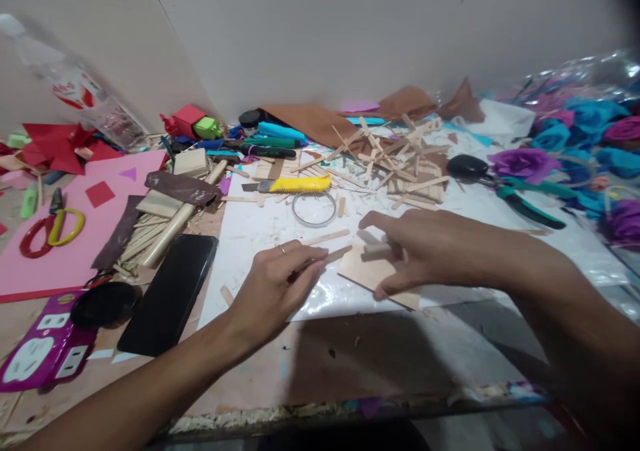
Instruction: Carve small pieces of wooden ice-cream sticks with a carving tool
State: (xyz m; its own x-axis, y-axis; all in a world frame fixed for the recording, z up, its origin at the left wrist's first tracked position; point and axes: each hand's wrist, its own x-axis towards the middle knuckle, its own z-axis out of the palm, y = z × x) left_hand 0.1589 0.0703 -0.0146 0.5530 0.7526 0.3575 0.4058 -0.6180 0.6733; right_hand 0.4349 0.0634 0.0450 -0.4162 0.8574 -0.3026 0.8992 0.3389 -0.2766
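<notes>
My left hand [283, 274] is closed, pinching a short wooden stick [339, 254] between thumb and fingers. To its right lies a thin square wooden board [356, 264] on white paper. Over this board my right hand [415, 244] is spread, thumb near the board's front edge and index finger stretched past its far side. Small wooden pieces [376, 251] show on the board between those fingers; whether the fingers touch them I cannot tell. Just beyond my hands lie a loose craft stick [327, 237], a roll of tape [314, 223] and a yellow box cutter [300, 184].
A heap of craft sticks [395, 157] lies at the back. Pliers [530, 204] and paper flowers [525, 164] are on the right. Leftward are a black phone [170, 294], scissors [50, 231], a purple power strip [47, 344] and a leaning plastic bottle [83, 94].
</notes>
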